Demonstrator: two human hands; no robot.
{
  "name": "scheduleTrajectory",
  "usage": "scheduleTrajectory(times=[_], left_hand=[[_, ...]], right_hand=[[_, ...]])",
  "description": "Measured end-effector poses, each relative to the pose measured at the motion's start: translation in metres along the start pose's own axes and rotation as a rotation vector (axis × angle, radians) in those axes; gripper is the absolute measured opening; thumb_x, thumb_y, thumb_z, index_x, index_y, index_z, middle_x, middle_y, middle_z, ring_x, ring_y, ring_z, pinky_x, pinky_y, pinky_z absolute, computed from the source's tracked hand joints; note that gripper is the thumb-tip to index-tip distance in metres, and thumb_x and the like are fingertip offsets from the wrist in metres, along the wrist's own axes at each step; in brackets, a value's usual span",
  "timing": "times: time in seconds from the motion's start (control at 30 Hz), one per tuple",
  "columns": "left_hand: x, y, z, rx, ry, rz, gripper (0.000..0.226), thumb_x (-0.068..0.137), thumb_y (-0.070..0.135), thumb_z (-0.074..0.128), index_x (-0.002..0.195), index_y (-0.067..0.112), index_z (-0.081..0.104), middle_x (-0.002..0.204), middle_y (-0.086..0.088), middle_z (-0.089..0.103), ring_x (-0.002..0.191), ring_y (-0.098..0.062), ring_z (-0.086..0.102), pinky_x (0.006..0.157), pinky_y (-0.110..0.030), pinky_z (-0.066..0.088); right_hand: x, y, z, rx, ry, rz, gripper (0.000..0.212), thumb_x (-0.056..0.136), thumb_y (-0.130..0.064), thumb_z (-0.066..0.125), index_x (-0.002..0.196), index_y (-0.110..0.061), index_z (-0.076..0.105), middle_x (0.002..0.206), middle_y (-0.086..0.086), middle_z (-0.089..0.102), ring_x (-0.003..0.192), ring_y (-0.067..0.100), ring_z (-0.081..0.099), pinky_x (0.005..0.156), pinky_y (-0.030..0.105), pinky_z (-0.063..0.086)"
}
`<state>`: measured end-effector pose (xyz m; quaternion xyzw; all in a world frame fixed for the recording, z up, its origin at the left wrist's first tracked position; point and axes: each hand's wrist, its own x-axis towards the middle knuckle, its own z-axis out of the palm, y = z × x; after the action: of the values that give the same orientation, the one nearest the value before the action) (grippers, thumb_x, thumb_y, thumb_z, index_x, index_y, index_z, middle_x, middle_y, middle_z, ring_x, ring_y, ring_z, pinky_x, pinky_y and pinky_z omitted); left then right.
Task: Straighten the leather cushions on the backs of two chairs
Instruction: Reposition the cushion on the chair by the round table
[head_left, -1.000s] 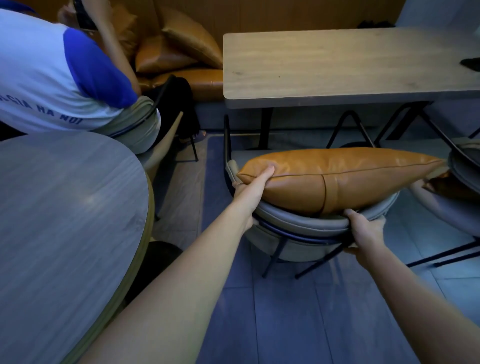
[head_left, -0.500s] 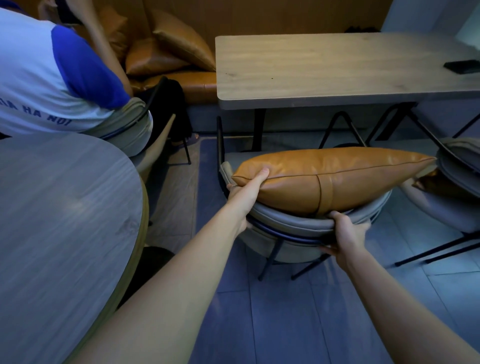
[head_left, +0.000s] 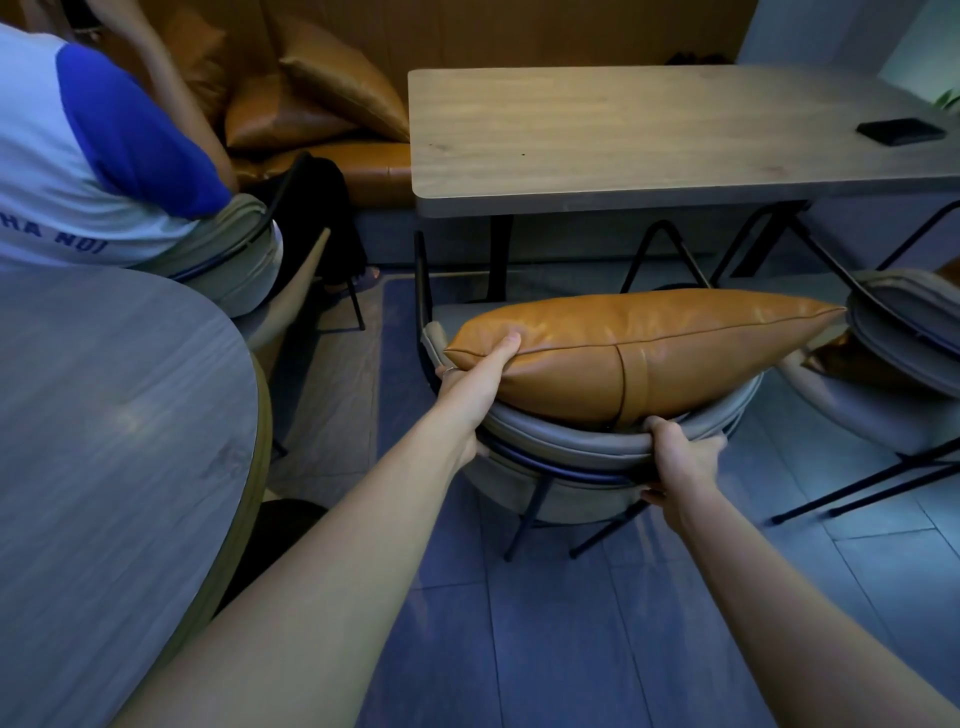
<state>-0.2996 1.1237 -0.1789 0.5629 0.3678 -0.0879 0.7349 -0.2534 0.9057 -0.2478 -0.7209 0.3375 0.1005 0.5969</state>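
Two hands, left (head_left: 475, 387) and right (head_left: 680, 457), meet one tan leather cushion (head_left: 639, 348) atop one of three grey chairs (head_left: 582, 447). Beyond the hands: two tabletops (head_left: 649, 135), three more cushions (head_left: 343, 78), one phone (head_left: 900, 131).

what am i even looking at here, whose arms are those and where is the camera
There is no machine here. The camera sits on a person's head and looks forward and down, so the two bare arms coming in from the bottom are that person's own.

The left hand grips the left end of a tan leather cushion, thumb on top. The cushion lies across the curved grey back of a chair. The right hand holds that chair back, just under the cushion's middle seam.

Beyond the chair is a rectangular wooden table with a dark flat object, maybe a phone, on it. A round table is at the left, and another person sits behind it. A second chair shows at the right edge.
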Motion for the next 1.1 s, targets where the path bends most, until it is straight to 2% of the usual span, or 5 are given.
scheduleTrajectory(times=[0.17, 0.33, 0.53, 0.7, 1.1], left_hand=[[-0.001, 0.0, 0.001, 0.0, 0.001, -0.003, 0.134, 0.065, 0.076, 0.078, 0.164, 0.025, 0.004, 0.169, -0.007, 0.026, 0.147, -0.039, 0.035, 0.112, -0.073, 0.031], [-0.001, 0.002, 0.004, 0.003, 0.016, -0.007, 0.129, 0.068, 0.074, 0.077, 0.164, 0.026, 0.007, 0.165, -0.009, 0.034, 0.145, -0.04, 0.038, 0.11, -0.074, 0.032], [0.0, 0.0, 0.003, 0.03, 0.006, -0.002, 0.133, 0.063, 0.078, 0.077, 0.164, 0.023, 0.01, 0.164, -0.01, 0.036, 0.143, -0.04, 0.04, 0.109, -0.073, 0.035], [0.004, -0.003, 0.003, 0.034, 0.027, 0.024, 0.136, 0.054, 0.08, 0.077, 0.163, 0.025, 0.017, 0.161, -0.009, 0.04, 0.141, -0.038, 0.044, 0.11, -0.068, 0.037], [0.023, -0.023, 0.005, 0.088, 0.202, 0.2, 0.122, 0.068, 0.077, 0.074, 0.158, 0.016, 0.018, 0.146, -0.008, 0.052, 0.122, -0.027, 0.055, 0.102, -0.042, 0.046]], right_hand=[[-0.004, -0.001, 0.002, -0.02, 0.072, -0.026, 0.102, 0.073, -0.042, 0.069, 0.16, -0.02, 0.02, 0.149, 0.022, 0.046, 0.13, 0.044, 0.051, 0.107, 0.06, 0.045], [-0.04, 0.005, 0.01, -0.541, 0.321, -0.374, 0.09, 0.09, -0.041, 0.064, 0.161, -0.007, 0.022, 0.167, 0.022, 0.025, 0.145, 0.043, 0.031, 0.113, 0.054, 0.028], [-0.078, 0.024, 0.02, -0.854, 0.181, -1.193, 0.02, 0.087, -0.023, 0.073, 0.088, -0.005, 0.065, 0.085, 0.016, 0.066, 0.088, 0.039, 0.062, 0.088, 0.05, 0.045], [-0.086, 0.019, 0.042, -1.057, -0.067, -1.254, 0.031, 0.081, -0.027, 0.079, 0.098, -0.005, 0.067, 0.086, 0.014, 0.067, 0.083, 0.039, 0.063, 0.076, 0.048, 0.05], [-0.07, 0.031, 0.06, -1.261, 0.055, -1.327, 0.057, 0.069, -0.032, 0.089, 0.114, -0.008, 0.065, 0.097, 0.014, 0.067, 0.089, 0.036, 0.062, 0.078, 0.048, 0.047]])
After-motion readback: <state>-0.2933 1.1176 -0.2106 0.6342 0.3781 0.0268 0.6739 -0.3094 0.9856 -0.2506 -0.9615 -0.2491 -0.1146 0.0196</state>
